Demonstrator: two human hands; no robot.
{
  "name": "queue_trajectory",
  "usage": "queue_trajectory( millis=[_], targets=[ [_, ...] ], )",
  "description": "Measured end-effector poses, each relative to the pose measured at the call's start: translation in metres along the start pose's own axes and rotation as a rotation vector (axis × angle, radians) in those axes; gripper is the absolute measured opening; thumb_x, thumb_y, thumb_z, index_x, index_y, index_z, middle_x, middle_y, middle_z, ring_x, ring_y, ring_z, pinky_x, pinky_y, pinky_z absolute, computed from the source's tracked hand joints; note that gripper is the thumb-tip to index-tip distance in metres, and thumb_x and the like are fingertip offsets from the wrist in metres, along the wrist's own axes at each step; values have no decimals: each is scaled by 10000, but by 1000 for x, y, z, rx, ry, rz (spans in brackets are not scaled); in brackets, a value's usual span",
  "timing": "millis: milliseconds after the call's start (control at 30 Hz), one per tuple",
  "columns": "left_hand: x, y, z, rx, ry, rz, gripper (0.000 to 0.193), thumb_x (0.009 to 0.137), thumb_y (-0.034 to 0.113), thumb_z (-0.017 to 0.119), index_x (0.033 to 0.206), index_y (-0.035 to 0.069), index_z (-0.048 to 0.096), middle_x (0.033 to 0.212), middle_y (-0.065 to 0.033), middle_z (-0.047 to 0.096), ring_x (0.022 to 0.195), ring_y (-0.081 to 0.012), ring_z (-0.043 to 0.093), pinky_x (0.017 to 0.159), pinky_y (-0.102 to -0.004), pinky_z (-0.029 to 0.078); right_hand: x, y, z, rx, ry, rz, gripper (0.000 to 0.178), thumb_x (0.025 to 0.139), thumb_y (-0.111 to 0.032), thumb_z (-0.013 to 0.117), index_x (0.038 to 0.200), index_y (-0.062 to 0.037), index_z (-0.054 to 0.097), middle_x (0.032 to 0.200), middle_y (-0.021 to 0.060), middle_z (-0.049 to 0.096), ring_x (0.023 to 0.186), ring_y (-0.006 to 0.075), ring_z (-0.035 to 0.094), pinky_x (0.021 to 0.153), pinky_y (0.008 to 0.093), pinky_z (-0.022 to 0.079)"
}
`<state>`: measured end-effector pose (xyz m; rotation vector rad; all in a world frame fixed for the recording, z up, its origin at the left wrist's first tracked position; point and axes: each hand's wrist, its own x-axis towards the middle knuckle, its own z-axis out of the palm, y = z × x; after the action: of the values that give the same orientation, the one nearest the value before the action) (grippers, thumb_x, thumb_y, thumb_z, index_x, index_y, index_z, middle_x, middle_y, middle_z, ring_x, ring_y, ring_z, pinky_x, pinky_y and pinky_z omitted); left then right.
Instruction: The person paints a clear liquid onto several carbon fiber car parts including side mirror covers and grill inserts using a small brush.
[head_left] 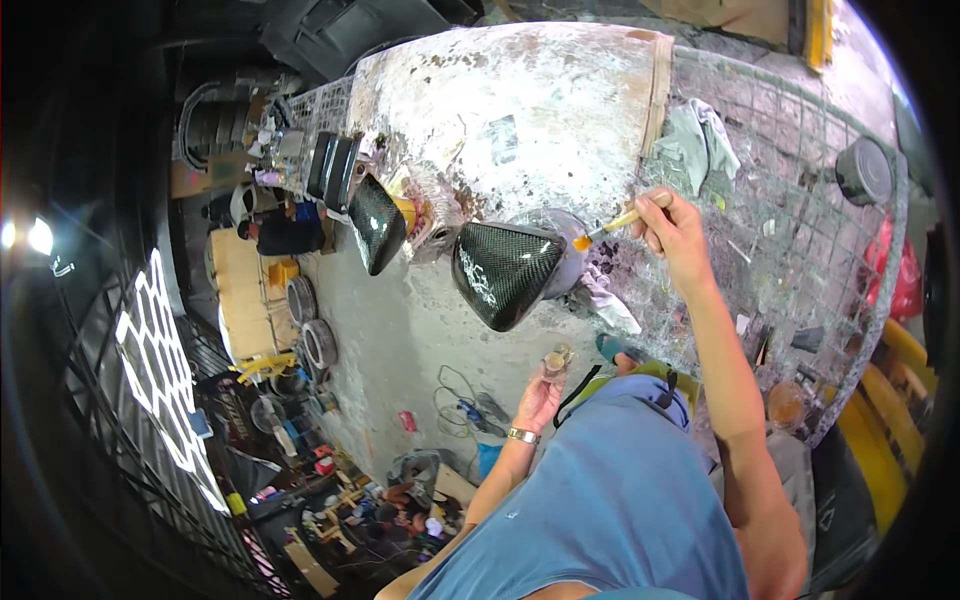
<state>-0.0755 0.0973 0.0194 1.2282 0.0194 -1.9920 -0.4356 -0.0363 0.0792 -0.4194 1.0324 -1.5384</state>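
Note:
My right hand [668,236] is closed around the handle of a paintbrush [622,220]. The brush tip meets the orange-stained end of a purplish-grey, rounded piece [567,262], which sits behind a glossy black carbon-fibre part [505,268] at the table's near edge. Lower down, near my waist, my left hand [540,402] grips a small clear cup [557,362]; its contents are too small to make out. To the left stands a second carbon-fibre part [378,225], beside a dark glossy part [333,168].
A paint-spattered board [520,90] covers part of the wire-mesh table [800,130]. Grey cloth [703,142] and a dark round tin [863,170] lie at the right. Cable [455,410] coils on the floor, with tyres [318,343] farther left. Another person [285,232] is in the background.

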Motion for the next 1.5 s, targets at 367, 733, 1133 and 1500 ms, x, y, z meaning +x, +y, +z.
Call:
queue_trajectory(
  millis=[367, 733, 1133, 1500],
  targets=[
    [-12, -3, -33, -274, -23, 184, 231, 910, 161, 568, 1076, 2, 579, 1066, -112, 637, 943, -190, 639, 800, -287, 560, 48, -26, 136, -565, -675, -62, 174, 878, -135, 596, 763, -5, 584, 607, 11, 551, 553, 57, 484, 515, 212, 377],
    [-16, 36, -68, -404, -127, 241, 253, 908, 93, 522, 1134, -19, 537, 1105, -127, 615, 959, -207, 625, 831, -300, 543, 102, -10, 199, -871, -530, -142, 195, 854, -151, 616, 757, 17, 594, 637, 45, 593, 532, 73, 504, 500, 239, 397],
    [72, 198, -138, -145, -363, 76, 263, 964, 154, 451, 1173, 4, 504, 1115, -125, 607, 992, -194, 611, 843, -312, 528, 3, -41, 198, -837, 202, -403, 198, 920, -211, 560, 938, -22, 617, 731, 26, 623, 470, 11, 377, 407, 165, 263],
    [106, 309, -181, -77, -393, 52, 222, 940, 172, 517, 1099, 18, 532, 1079, -102, 608, 960, -190, 601, 877, -321, 502, -52, 24, 297, -448, 378, -649, 237, 922, -217, 576, 990, 8, 611, 757, 50, 602, 501, 22, 419, 404, 152, 293]
  ],
)
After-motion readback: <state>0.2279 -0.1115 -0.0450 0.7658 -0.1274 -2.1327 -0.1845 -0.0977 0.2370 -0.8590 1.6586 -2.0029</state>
